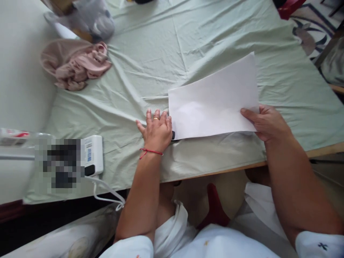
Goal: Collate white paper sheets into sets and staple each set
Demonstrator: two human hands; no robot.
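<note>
A white sheet of paper (215, 100) lies on a pale green cloth (150, 53) that covers the table. My right hand (266, 122) grips the paper's near right corner, thumb on top. My left hand (156, 129) rests palm down at the paper's near left corner, with its fingers together, over a small dark object (173, 135) that is mostly hidden beneath the hand and the paper. The left hand wears a ring and a red thread at the wrist.
A crumpled pink garment (73, 64) lies at the far left, with a grey bundle (91, 18) behind it. A white device with a cable (92, 154) sits at the near left. The wooden table edge (228, 169) runs along the front.
</note>
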